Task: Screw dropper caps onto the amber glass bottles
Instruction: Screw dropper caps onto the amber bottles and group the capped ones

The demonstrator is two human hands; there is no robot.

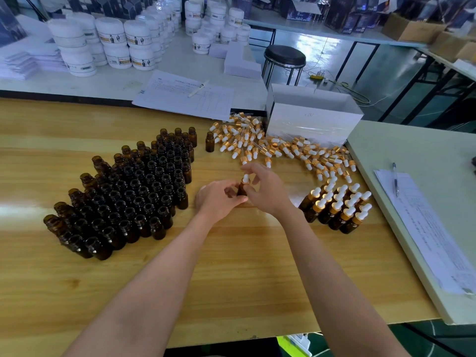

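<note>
Head camera, looking down on a wooden worktop (231, 266). At the centre the left hand (219, 199) grips one amber bottle (241, 189) upright, its fingers (235, 200) curled round the glass, probably to stop it turning. The right hand (268, 191) arches over the top, pinching a dropper cap (246, 178) that sits on the bottle's neck with its white bulb up. How far the cap is threaded on cannot be told. To the left stands a dense block of open bottles (134, 191), uncapped and within easy reach of the left hand. Beyond the hands a loose heap of caps (270, 148) spills in front of a white box (311, 119), on the right hand's side. At the right a small cluster of capped bottles (337, 210) stands close together, well apart from the open ones, so finished work seems to be kept separate. Judging by the two groups, most bottles are not yet capped.
</note>
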